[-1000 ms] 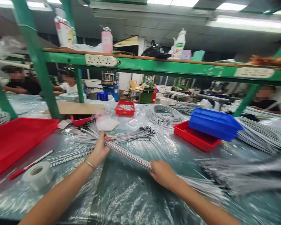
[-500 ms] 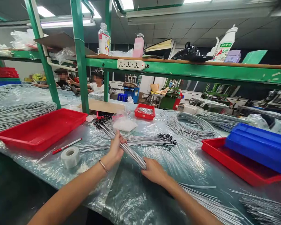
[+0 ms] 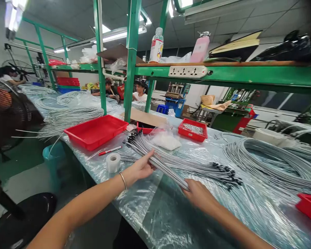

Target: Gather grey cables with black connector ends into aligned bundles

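A bundle of grey cables (image 3: 168,169) with black tips at its far end slants across the middle of the head view. My left hand (image 3: 144,165) grips the bundle near its middle, thumb on top. At the near end, my right hand (image 3: 197,194) is closed around the cables; its fingertips are partly hidden. Just behind lies a second pile of grey cables (image 3: 191,165), its black ends (image 3: 226,174) pointing right. A roll of clear tape (image 3: 113,162) and a red-and-white marker (image 3: 110,150) lie left of my left hand.
A red tray (image 3: 97,133) sits left, a smaller red tray of small metal parts (image 3: 193,129) at the back. Coiled cable (image 3: 269,166) lies right. A green shelf (image 3: 230,74) with a power strip (image 3: 188,72) crosses above. Co-workers sit far left and behind; a fan (image 3: 10,114) stands left.
The view has swung left, bringing the fan and floor into sight. Both hands keep their hold on the cable bundle, which stays slanted much as before.
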`<state>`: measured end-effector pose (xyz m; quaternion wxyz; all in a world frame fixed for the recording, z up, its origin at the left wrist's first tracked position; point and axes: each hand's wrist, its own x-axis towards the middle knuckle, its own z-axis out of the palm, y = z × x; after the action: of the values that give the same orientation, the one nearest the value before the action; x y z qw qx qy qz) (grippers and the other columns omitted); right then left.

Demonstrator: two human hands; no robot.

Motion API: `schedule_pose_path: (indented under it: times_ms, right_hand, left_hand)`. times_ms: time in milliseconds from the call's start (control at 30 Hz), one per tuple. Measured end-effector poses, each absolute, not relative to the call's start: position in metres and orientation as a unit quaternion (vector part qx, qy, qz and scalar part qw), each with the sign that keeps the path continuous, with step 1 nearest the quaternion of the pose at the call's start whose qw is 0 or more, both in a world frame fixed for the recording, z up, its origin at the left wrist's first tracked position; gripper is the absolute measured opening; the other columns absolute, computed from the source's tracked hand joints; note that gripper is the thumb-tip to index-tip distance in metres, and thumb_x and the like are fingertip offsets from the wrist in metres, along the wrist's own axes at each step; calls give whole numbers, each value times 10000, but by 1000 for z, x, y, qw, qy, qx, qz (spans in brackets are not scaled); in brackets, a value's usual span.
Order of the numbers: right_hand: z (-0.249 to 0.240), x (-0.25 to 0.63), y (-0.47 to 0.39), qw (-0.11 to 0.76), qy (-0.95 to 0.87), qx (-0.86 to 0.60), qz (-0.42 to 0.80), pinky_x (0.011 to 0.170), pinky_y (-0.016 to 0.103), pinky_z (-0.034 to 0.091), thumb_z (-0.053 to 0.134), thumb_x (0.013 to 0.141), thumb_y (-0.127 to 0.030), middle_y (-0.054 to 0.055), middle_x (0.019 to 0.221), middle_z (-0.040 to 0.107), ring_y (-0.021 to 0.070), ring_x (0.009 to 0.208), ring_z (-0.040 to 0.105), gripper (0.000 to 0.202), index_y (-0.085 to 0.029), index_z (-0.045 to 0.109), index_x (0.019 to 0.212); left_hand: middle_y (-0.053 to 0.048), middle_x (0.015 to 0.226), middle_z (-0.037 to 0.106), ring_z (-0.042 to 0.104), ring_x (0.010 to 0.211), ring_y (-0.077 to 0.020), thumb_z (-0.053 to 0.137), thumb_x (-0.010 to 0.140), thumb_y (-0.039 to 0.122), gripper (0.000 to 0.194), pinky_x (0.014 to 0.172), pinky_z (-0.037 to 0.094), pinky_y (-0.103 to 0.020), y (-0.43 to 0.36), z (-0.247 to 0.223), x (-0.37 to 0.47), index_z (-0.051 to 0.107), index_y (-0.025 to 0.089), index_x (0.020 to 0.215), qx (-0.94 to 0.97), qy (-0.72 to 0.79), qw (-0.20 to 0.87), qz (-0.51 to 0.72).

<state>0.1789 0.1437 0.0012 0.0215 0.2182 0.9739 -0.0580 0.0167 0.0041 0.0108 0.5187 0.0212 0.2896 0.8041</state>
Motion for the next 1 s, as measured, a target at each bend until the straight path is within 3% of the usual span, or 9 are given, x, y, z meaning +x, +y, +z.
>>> schedule_pose_path:
  times_ms: [167, 233, 333, 400, 500, 600, 733, 867, 1000]
  right_hand:
    - [28, 173, 149, 28, 975, 203, -79, 599, 267, 299, 390, 792, -169, 89, 766, 587, 211, 733, 546, 130, -140, 501, 731]
    - [37, 175, 152, 25, 973, 212, -87, 596, 261, 301, 400, 789, -173, 83, 741, 576, 202, 713, 540, 121, -138, 490, 716]
    - [47, 182, 156, 13, 968, 228, -101, 581, 257, 298, 411, 788, -186, 66, 680, 552, 190, 669, 523, 129, -138, 480, 690]
    - [53, 187, 157, 5, 965, 233, -117, 571, 247, 300, 411, 789, -185, 45, 653, 533, 171, 646, 506, 138, -142, 475, 675]
    - [60, 195, 154, -3, 957, 247, -149, 552, 232, 304, 420, 785, -175, 19, 610, 494, 140, 603, 470, 145, -140, 474, 655]
    - [65, 202, 152, -6, 943, 277, -183, 521, 217, 311, 437, 783, -189, 9, 589, 460, 116, 558, 438, 136, -133, 485, 669]
    - [67, 210, 149, 21, 915, 324, -237, 403, 205, 296, 421, 811, -299, -7, 554, 420, 95, 441, 388, 182, -130, 485, 791]
    - [65, 216, 143, 43, 897, 361, -252, 335, 207, 284, 429, 801, -369, -20, 514, 383, 92, 384, 359, 249, -121, 447, 820]
    - [65, 225, 137, 48, 896, 371, -237, 320, 213, 277, 449, 782, -372, 14, 549, 443, 100, 388, 388, 265, -107, 451, 799]
  left_hand:
    - [-150, 1114, 506, 565, 877, -198, 591, 742, 463, 504, 683, 452, -248, -60, 20, 32, 491, 136, 1112, 232, 446, 557, 661]
    - [-122, 1205, 449, 569, 809, -192, 613, 724, 447, 614, 622, 433, -246, -85, 18, 24, 383, 253, 1259, 391, 634, 378, 550]
    - [-175, 1213, 405, 542, 879, -300, 571, 748, 433, 612, 695, 427, -352, -112, 6, -9, 367, 222, 1285, 366, 879, -14, 305]
    - [-193, 1130, 436, 539, 862, -346, 535, 772, 399, 571, 687, 422, -413, -121, -6, -37, 368, 182, 1274, 323, 932, -82, 143]
    - [-143, 1042, 461, 546, 831, -286, 476, 805, 361, 429, 685, 429, -374, -125, -21, -59, 401, 176, 1185, 366, 920, -88, 106]
    - [-109, 1089, 419, 533, 835, -227, 450, 818, 388, 407, 700, 435, -340, -115, -29, -43, 318, 210, 1160, 461, 859, -85, 205]
    - [-115, 1186, 304, 388, 1100, -212, 484, 799, 259, 357, 896, 365, -331, -79, -36, 24, 257, 214, 1071, 678, 663, -7, 316]
    - [-102, 1165, 300, 351, 1107, -161, 529, 761, 164, 365, 926, 343, -276, -36, -39, 75, 258, 194, 1002, 800, 500, 123, 307]
    - [-97, 1192, 298, 307, 1153, -178, 607, 708, 200, 430, 975, 307, -310, -26, -33, 79, 287, 185, 995, 806, 508, 149, 265]
